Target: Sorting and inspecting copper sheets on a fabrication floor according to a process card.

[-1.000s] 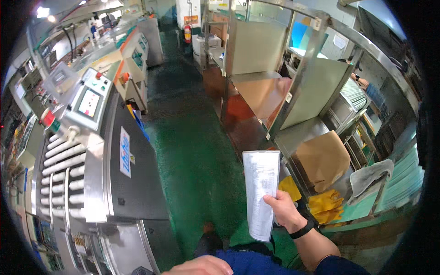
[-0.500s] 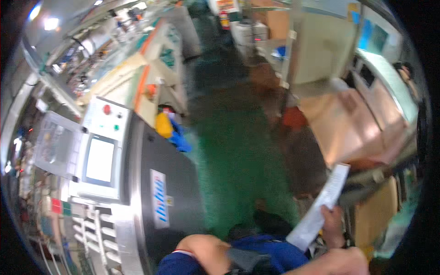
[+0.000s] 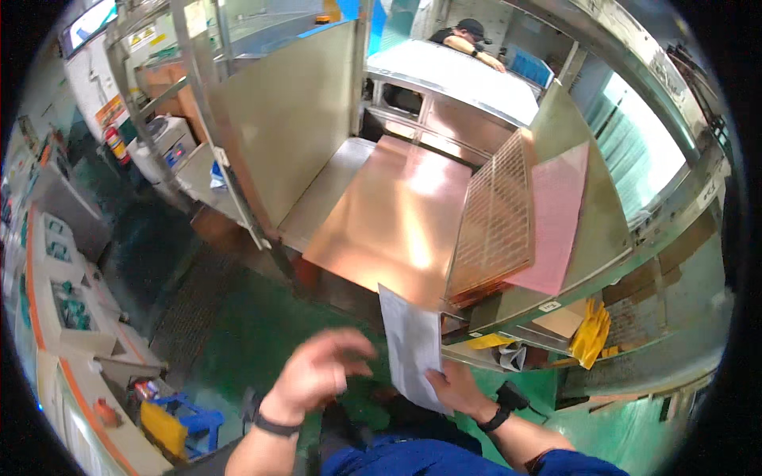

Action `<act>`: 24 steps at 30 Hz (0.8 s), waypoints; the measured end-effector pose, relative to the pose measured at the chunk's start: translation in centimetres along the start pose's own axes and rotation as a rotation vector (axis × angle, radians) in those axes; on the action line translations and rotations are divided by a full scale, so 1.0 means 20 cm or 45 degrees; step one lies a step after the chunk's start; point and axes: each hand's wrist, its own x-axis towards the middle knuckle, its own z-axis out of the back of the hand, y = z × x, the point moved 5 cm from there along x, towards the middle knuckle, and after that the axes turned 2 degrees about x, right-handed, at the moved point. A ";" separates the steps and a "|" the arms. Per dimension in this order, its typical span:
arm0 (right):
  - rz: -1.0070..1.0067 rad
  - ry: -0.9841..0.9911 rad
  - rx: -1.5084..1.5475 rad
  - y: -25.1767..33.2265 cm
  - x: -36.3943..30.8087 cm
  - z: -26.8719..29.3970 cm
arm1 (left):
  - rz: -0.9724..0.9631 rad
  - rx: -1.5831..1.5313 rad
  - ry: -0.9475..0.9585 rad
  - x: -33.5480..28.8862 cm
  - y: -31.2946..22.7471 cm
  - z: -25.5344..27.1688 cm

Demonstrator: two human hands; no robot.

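A white printed sheet of paper [image 3: 409, 345] hangs upright in front of me, and my right hand [image 3: 459, 389] pinches its lower right edge. To the left of the paper is my left hand [image 3: 321, 369], slightly blurred, with its fingers loosely curved and apart. Nothing is in it, and a gap separates it from the paper. Just beyond the paper's top edge lies a large shiny copper-coloured sheet [image 3: 389, 214] on a rack shelf.
Copper grid panels [image 3: 496, 222] and a pink sheet [image 3: 558, 214] lean at the shelf's right side. Yellow gloves [image 3: 590, 333] hang from the lower right. A person [image 3: 468, 40] leans over a white table [image 3: 452, 75] behind. A blue and yellow object [image 3: 178, 424] stands lower left.
My view has turned right, toward the rack with the copper sheet. The paper is now upright before me, still in my right hand. My left hand has come up beside it.
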 end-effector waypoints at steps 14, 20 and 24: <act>-0.299 -0.275 0.210 -0.01 -0.27 0.08 | 0.560 -0.194 -1.166 0.98 1.01 1.13; -0.342 -0.135 -0.071 -0.35 -0.21 0.04 | 0.156 -0.007 -1.246 0.96 0.92 1.21; -0.284 -0.187 0.080 -0.23 -0.11 0.17 | -0.095 -0.146 -1.259 0.63 0.68 1.15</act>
